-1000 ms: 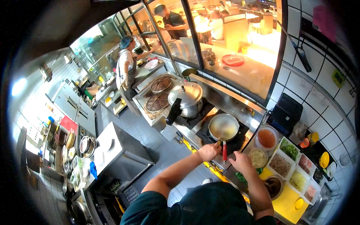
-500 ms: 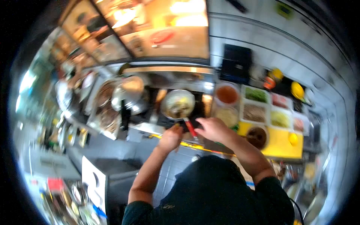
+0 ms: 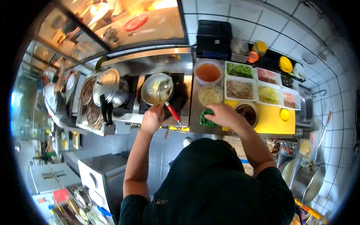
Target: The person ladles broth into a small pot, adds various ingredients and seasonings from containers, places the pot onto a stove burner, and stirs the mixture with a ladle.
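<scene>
Silver metal forms the lidded pot [image 3: 107, 79] at the left of the stove. To its right, the pan [image 3: 145, 89] sits on a burner, its red handle [image 3: 173, 111] angled toward me and unheld. My left hand [image 3: 151, 119] has its fingers clamped on the ladle [image 3: 164, 86], whose head rests inside the pan. My right hand [image 3: 222, 115] is at the green cloth [image 3: 206, 120] on the desk [image 3: 195, 119]; I cannot tell whether those fingers are apart or together.

Fault conditions, as I judge them: a hard sideways push on the ladle, with the handle free, could turn the pan or spill its contents. A loose cloth carried too near the burner could scorch. A careless sweep of my right forearm could catch the dark bowl [image 3: 256, 114].

Surface and room: at far left, a person [image 3: 50, 98] stands beyond the stove. Behind the stove is a window; right of it, the desk carries food trays [image 3: 240, 89] and a yellow board [image 3: 275, 125], bordered by a white tiled wall [image 3: 245, 24] and a sink [image 3: 304, 113].
</scene>
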`<state>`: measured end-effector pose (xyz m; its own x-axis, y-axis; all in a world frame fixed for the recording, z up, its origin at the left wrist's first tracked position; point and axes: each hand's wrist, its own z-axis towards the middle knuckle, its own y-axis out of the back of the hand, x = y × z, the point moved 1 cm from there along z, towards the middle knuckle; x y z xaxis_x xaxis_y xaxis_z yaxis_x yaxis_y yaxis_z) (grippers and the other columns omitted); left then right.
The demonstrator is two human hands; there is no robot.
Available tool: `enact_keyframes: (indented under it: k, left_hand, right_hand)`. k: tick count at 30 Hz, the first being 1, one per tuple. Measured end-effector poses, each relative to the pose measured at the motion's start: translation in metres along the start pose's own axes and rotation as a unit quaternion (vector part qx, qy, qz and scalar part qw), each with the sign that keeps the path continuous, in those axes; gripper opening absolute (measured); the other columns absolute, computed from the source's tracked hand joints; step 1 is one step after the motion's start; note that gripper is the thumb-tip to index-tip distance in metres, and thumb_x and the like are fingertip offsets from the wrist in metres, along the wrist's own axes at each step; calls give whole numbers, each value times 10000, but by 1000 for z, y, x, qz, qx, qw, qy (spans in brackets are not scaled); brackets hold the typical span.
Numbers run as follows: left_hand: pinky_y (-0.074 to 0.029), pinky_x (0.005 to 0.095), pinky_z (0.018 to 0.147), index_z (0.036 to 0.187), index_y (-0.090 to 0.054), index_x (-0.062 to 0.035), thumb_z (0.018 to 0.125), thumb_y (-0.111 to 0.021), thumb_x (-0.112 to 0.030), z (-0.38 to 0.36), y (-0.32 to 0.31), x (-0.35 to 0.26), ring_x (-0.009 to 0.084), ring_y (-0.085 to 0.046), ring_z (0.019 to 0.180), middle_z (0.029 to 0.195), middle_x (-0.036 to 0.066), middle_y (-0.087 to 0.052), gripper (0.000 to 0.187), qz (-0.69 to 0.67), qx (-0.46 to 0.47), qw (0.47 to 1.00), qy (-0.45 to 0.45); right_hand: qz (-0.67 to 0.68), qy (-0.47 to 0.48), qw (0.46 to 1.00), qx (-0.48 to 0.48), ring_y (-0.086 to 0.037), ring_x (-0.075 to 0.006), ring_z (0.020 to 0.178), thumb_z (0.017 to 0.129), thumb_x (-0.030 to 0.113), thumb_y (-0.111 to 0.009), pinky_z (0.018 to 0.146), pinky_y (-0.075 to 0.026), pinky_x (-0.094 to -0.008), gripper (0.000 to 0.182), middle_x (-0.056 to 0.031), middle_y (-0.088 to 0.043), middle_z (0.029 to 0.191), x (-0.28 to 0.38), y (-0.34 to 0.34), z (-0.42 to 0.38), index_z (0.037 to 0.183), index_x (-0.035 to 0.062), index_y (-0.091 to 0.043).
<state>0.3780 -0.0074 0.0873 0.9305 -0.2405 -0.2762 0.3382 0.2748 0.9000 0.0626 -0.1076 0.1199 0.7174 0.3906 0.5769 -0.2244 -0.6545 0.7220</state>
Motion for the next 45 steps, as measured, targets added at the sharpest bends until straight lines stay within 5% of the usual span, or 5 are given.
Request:
enact_keyframes:
  k: [18,23,28,33,45]
  left_hand:
    - [-560,465,761,1042,-644,8,810,-651,-19,-5,10,-21,401,-649,866,992,224,-652,233,-40,-17,999,20]
    - [-570,436,762,1130,-614,21,809,-660,-34,-47,1,-20,390,-656,967,1129,204,-642,329,32,153,978,136]
    - [-585,437,759,1218,-637,-59,852,-682,-38,-100,-6,-36,405,-675,953,1218,222,-613,370,-73,-75,988,110]
    - [-601,452,743,1216,-643,-116,896,-661,-72,-154,-63,-36,430,-670,987,1308,250,-551,323,-12,-10,993,116]
    - [-589,441,794,1226,-613,-87,877,-700,-76,-133,-47,-45,402,-651,1050,1276,237,-558,360,-15,-33,992,124]
  right_hand:
    - [-29,91,994,58,-676,-398,985,887,421,-651,868,-534,-475,548,-242,-693,1065,12,-106,68,1234,0,-601]
    - [42,81,995,-27,-695,-400,910,870,412,-661,818,-545,-488,557,-233,-708,982,19,-142,100,1213,-20,-580]
    - [192,16,981,-8,-710,-316,791,908,329,-680,727,-548,-425,472,-199,-717,958,26,-161,118,1223,-17,-616]
    - [364,-34,931,-16,-664,-163,628,905,171,-680,601,-530,-339,293,-122,-702,841,23,-183,126,1125,-20,-659]
    - [139,99,975,-140,-693,-311,808,865,167,-693,732,-544,-420,201,-165,-705,862,8,-141,96,993,12,-697]
